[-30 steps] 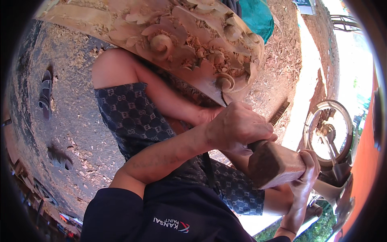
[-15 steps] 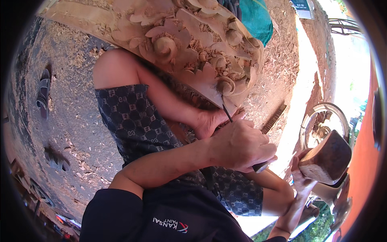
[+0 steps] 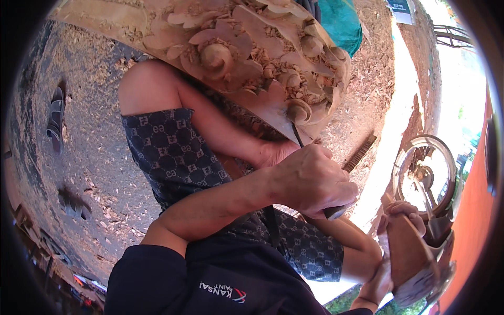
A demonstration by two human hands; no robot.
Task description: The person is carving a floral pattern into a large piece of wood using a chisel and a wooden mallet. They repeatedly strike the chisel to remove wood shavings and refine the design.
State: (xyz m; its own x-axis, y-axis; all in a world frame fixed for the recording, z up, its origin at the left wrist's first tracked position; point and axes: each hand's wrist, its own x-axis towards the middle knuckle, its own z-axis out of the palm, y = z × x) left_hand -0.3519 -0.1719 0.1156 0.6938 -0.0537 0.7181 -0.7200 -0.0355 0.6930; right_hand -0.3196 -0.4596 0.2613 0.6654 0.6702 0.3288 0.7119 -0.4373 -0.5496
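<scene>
My left hand [image 3: 317, 181] is closed around the handle of a carving chisel [image 3: 335, 211]. Its thin dark blade reaches out past my knuckles to the lower corner of a carved wooden panel [image 3: 273, 100], beside a scroll; whether the edge touches the wood I cannot tell. Flowers, leaves and curls stand in relief on the panel, with shavings lying in the hollows. Off to the right, my right hand [image 3: 403, 212] grips a wooden mallet [image 3: 412, 247], its fingers wrapped over the narrower end and the thick end toward the lower right.
A brush [image 3: 359, 153] lies on the shaving-strewn ground right of my foot. Sandals [image 3: 56, 118] lie at the left. A teal bag [image 3: 341, 23] is behind the panel. A wheel [image 3: 424, 173] and an orange surface [image 3: 467, 220] stand at the right.
The mallet has turned and swung down toward the lower right, showing its side instead of its broad end. My left hand and chisel stay nearly in place at the panel's corner.
</scene>
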